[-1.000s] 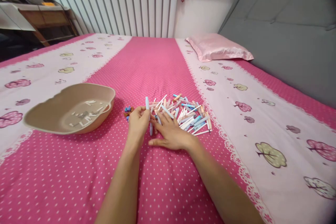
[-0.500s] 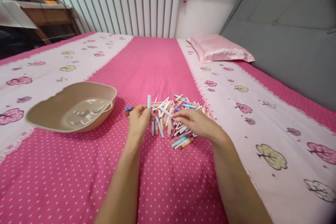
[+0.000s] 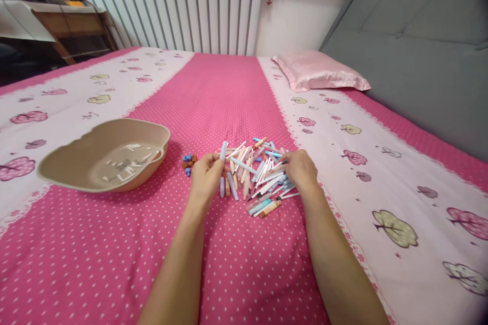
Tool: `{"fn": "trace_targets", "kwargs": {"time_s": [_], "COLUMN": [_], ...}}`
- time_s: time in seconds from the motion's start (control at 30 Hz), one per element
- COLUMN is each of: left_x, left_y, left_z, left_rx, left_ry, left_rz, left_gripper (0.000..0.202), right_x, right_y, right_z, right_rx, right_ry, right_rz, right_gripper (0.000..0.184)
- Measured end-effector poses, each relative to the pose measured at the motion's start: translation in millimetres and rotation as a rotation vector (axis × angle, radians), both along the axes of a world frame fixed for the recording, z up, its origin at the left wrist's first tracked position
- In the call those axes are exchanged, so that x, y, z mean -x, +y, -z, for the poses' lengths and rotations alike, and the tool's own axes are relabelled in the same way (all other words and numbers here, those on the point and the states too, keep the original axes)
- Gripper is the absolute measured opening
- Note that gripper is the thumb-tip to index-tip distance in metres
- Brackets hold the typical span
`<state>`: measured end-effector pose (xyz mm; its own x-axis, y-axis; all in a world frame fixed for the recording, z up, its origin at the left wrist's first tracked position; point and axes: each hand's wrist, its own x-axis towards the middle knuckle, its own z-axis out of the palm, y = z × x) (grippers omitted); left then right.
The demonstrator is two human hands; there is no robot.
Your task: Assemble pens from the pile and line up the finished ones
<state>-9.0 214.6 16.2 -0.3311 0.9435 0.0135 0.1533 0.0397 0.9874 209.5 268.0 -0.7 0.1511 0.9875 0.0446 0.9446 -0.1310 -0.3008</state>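
My left hand (image 3: 206,175) is closed round a pale blue pen barrel (image 3: 223,150), which stands nearly upright between thumb and fingers. Beside it spreads a pile of loose pen parts: pale barrels, caps and thin white refills (image 3: 272,183) with dark tips. My right hand (image 3: 303,168) reaches down onto the pile's right side, fingers bent together among the pieces. What its fingertips grip, if anything, is hidden. Another pale blue barrel (image 3: 244,165) lies across the pile between my hands. Small blue and brown pieces (image 3: 188,162) sit just left of my left hand.
A beige basin (image 3: 89,155) with several small white pieces inside stands at the left on the pink dotted bedspread (image 3: 229,86). A pink pillow (image 3: 320,72) lies at the back right against the grey headboard (image 3: 415,45). Behind the bed is a white radiator (image 3: 183,15).
My right hand has moved right, off the pale blue barrel in the middle, to the pile's right side. My left hand has shifted slightly right, its barrel now tilting a little.
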Motion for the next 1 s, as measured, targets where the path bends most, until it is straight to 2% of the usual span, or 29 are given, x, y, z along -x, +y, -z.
{"fn": "trace_targets", "kwargs": {"time_s": [0.2, 0.37, 0.6, 0.8, 1.0], "left_x": [0, 1, 1, -2, -3], "left_y": [-2, -1, 0, -4, -5], "left_z": [-1.4, 1.8, 5.7, -0.1, -0.9], "left_rx": [-0.018, -0.019, -0.063, -0.065, -0.069], "left_ry": [0.084, 0.116, 0.301, 0.416, 0.46], "left_rz": [0.035, 0.063, 0.107, 0.141, 0.147], "left_gripper": [0.013, 0.013, 0.017, 0.018, 0.018], "right_x": [-1, 1, 10, 15, 18], "right_y": [1, -1, -7, -14, -16], "right_z": [0.0, -9.0, -24.6, -34.3, -34.4], "right_rx": [-0.03, -0.116, -0.444, -0.602, -0.628], "right_ry": [0.02, 0.082, 0.554, 0.521, 0.463], "right_rz": [0.004, -0.029, -0.35, -0.394, -0.44], "right_gripper": [0.018, 0.019, 0.015, 0.015, 0.014]}}
